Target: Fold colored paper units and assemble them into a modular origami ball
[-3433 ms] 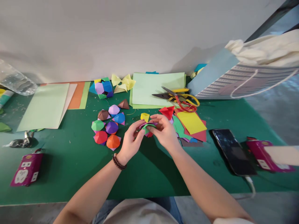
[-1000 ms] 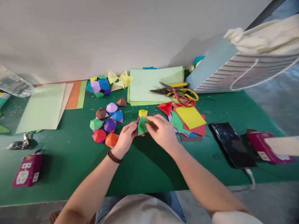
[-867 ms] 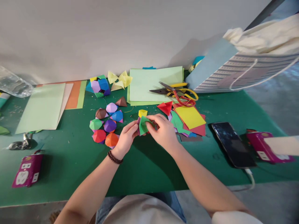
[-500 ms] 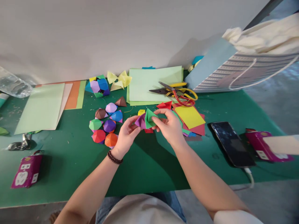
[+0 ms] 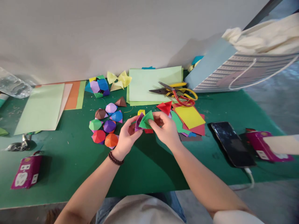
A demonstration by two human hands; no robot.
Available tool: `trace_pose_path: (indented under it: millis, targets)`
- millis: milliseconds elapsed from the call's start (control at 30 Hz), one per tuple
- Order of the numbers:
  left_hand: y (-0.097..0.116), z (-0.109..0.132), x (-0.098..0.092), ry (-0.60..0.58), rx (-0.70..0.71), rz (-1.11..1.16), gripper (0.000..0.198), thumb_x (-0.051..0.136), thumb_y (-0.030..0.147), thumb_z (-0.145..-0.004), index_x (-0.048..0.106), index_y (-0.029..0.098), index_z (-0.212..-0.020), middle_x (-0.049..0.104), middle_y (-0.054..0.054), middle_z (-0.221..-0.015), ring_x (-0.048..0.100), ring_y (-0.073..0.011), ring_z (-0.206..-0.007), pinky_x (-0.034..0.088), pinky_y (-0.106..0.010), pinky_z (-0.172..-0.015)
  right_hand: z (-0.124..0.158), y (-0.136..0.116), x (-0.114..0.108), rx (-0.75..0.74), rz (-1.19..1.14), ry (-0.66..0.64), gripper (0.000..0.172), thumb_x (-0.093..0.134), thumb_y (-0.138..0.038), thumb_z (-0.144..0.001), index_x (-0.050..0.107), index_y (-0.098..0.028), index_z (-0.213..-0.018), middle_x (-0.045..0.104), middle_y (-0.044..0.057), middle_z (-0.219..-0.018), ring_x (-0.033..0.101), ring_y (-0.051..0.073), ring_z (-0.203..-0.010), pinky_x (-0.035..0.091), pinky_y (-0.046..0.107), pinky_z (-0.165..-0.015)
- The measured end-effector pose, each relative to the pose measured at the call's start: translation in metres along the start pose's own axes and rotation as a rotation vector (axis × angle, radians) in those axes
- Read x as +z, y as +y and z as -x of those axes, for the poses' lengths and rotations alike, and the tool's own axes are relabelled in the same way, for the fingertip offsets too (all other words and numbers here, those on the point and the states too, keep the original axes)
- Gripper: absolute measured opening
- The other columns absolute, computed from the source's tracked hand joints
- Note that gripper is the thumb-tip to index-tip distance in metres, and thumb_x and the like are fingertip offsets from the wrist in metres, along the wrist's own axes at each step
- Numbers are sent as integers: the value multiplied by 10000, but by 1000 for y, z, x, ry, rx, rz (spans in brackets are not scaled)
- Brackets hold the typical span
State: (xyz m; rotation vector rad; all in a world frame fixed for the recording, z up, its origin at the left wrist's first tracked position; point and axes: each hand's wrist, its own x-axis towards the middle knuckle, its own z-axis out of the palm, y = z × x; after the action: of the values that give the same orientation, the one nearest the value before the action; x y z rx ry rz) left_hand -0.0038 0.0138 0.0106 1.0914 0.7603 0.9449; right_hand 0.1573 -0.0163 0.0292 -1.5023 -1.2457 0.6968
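Observation:
Between my fingers are two folded paper pieces, one purple and one green, touching each other above the table. My left hand (image 5: 128,132) is closed on the purple folded paper piece (image 5: 139,121). The green folded paper piece (image 5: 146,120) is pinched by my right hand (image 5: 165,128), thumb in front and fingers behind. Where the two pieces meet is partly hidden. Just beyond them lie a yellow folded piece (image 5: 141,112) and a red folded piece (image 5: 164,107). Left of my left hand sit several domed paper pieces, among them an orange one (image 5: 111,140) and a purple one (image 5: 109,126).
Scissors (image 5: 178,95) and pliers lie on pale green sheets (image 5: 151,81). Coloured paper squares (image 5: 190,116) and a phone (image 5: 230,143) are at the right, near a paper bag (image 5: 217,68). Purple boxes (image 5: 27,171) stand at both sides; a plastic bottle (image 5: 15,82) lies at left.
The green piece has tilted and shifted slightly left over the purple one, which now shows less. My right hand has moved a little left and down, uncovering more of the red piece.

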Motion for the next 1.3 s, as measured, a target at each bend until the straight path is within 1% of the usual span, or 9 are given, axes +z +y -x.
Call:
trace_pose_path:
  millis: [133,333,500,633,733,900,1000,1133,1300]
  targets:
    - [-4,-1,0,-19,15,8,452,739,184,-773,618,215,-1207,656,-84,-1291,641,-238,-1149,530,-365,-970,0,2,1,-31,53,-8,145,637,-302,-836,653,-214,-951,715,41,-830,665,195,-706,555,334,-640]
    - [-3,0,0,-60,4,51,513,796,177,-728,607,229,-1202,633,-81,-1331,637,-232,-1155,552,-335,-925,-1,7,3,-187,272,11,116,653,-252,-844,675,-201,-945,606,34,-794,604,187,-684,528,338,-654]
    - [-3,-1,-1,-31,22,29,445,770,248,-785,623,223,-1205,641,-84,-1317,621,-237,-1191,523,-363,-997,-1,7,2,-310,333,38,134,642,-250,-875,683,-208,-995,564,33,-799,587,186,-679,519,330,-642]
    - [-2,-2,-1,-28,26,-2,465,766,251,-786,631,221,-1231,623,-91,-1351,590,-257,-1251,477,-401,-1071,-1,7,3,-319,352,16,130,627,-247,-890,678,-220,-1007,564,21,-763,575,183,-658,517,323,-632]
    - [0,-1,-1,-32,20,-13,520,795,237,-753,632,220,-1247,601,-96,-1371,577,-267,-1269,481,-400,-1070,-1,7,3,-320,364,19,130,628,-247,-889,677,-216,-1005,565,20,-749,576,184,-651,521,324,-631]
    - [4,-2,-1,13,27,-50,528,830,255,-718,647,215,-1212,663,-87,-1255,641,-237,-1137,538,-383,-982,-1,6,-2,-366,383,27,194,576,-259,-928,667,-226,-1096,623,54,-842,622,200,-701,544,344,-663]
    - [6,-3,-1,7,-25,-28,521,877,262,-651,688,203,-1134,710,-66,-1120,670,-224,-1033,552,-392,-943,-4,4,-10,-419,404,31,241,583,-247,-929,655,-241,-1160,654,57,-861,643,207,-729,557,356,-682]
    - [8,-6,-6,-73,-134,47,492,891,250,-629,725,194,-1089,723,-56,-1064,672,-205,-984,542,-364,-920,-9,3,-20,-482,424,40,207,649,-256,-898,686,-242,-1101,675,37,-798,640,200,-676,551,348,-633]
    - [8,-10,-16,-216,-228,109,451,859,297,-694,732,165,-1106,730,-67,-950,651,-139,-787,528,-263,-730,-10,5,-22,-513,422,-19,182,648,-249,-903,707,-261,-1075,700,37,-864,668,194,-732,552,332,-652]
